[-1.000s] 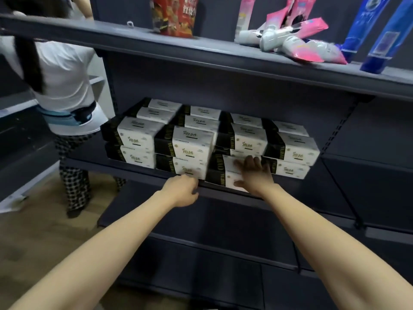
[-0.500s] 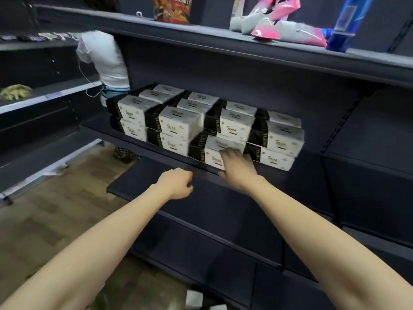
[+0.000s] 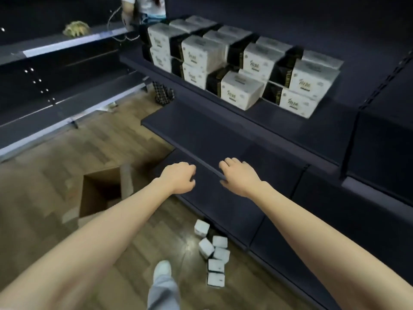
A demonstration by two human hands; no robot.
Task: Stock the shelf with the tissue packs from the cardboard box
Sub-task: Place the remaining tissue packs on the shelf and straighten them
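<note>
**Hands empty between loads, more packs waiting on the floor**

The tissue packs already stocked sit on the dark shelf in two layers, printed white faces turned outward toward the aisle, presumably so shoppers can read them. One front pack lies skewed, its corner jutting toward the shelf edge, so the row is not yet square. Bare shelf remains to the right of the stack.

A handful of loose packs lies on the wood floor at the foot of the unit, just right of the person's shoe. The box stands open on the floor to the left, near the unit's base; what shows of its inside looks dark and bare, which may be why packs are on the floor.

Both hands hang at the level of a lower shelf's edge. The left hand is loosely curled and holds nothing. The right hand is relaxed, fingers bent slightly, also empty; whether it touches the edge cannot be told. The likely next step is reaching down for the floor packs.

A second person stands at the far end.
</note>
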